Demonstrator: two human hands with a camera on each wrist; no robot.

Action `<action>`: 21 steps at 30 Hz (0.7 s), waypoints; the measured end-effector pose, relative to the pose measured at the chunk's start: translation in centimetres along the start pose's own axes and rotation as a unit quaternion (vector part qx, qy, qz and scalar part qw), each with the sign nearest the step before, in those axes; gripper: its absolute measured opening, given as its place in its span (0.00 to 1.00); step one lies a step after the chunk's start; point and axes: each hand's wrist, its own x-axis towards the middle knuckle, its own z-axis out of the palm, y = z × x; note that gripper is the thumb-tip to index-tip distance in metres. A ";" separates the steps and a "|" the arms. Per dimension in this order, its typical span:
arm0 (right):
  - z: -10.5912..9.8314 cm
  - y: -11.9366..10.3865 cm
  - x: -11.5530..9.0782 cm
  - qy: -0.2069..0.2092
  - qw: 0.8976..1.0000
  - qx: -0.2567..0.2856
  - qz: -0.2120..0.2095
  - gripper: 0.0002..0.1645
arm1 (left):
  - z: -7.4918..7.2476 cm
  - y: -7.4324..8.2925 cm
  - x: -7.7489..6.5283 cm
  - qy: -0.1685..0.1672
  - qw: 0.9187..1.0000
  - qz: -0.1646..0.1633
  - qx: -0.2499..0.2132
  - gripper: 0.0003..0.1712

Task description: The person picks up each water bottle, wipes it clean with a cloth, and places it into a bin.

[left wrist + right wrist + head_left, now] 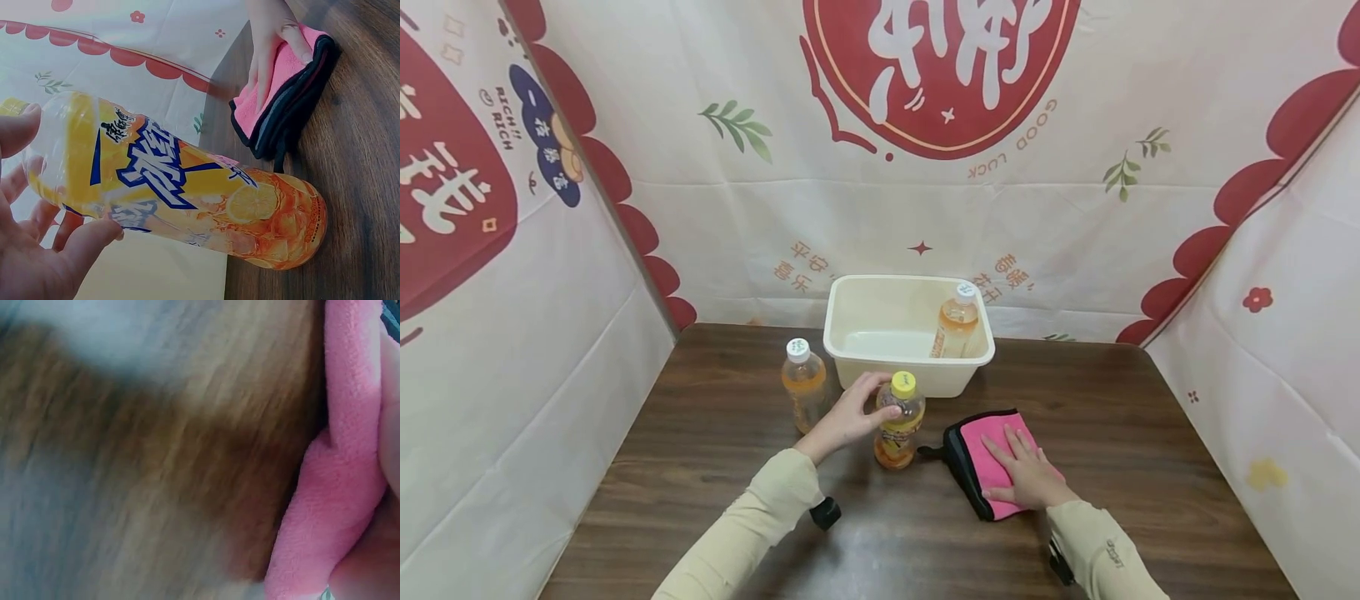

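My left hand (850, 414) holds a yellow-capped iced tea bottle (897, 429) around its upper part, thumb on one side and fingers on the other. The bottle stands on the table in front of the bin. In the left wrist view, its yellow label (156, 165) shows blue-edged characters and a lemon slice. My right hand (1028, 477) lies flat with spread fingers on a folded pink cloth (985, 429) with black edging. The right wrist view has the cloth's rolled edge (337, 487) at the right, beside blurred wood.
A cream bin (942, 381) stands at the table's back, with a white-capped bottle (958, 323) leaning inside its right end. Another white-capped bottle (806, 387) stands left of the bin. Printed fabric walls (925, 208) enclose the brown wooden table (700, 467).
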 end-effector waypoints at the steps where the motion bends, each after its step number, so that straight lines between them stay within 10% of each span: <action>1: -0.1 0.1 0.1 -0.003 1.000 0.004 -0.001 0.51 | 0.0 0.0 0.0 0.001 1.000 -0.003 0.000 0.28; 6: -2.3 -0.4 0.8 0.018 0.999 0.042 -0.003 0.34 | 0.0 0.0 -0.1 -0.003 1.000 -0.014 -0.006 0.29; 10: -6.0 -1.8 2.6 0.140 0.988 0.064 -0.027 0.17 | 0.0 -0.1 -0.1 -0.004 1.000 -0.021 -0.008 0.29; 14: -9.5 -3.2 4.8 0.244 0.968 0.033 -0.053 0.15 | 0.1 -0.1 -0.1 0.002 1.000 -0.020 -0.011 0.28; 21: -11.4 -4.3 7.9 0.290 0.954 -0.021 -0.065 0.12 | 0.1 -0.2 0.1 0.002 1.000 -0.012 -0.005 0.28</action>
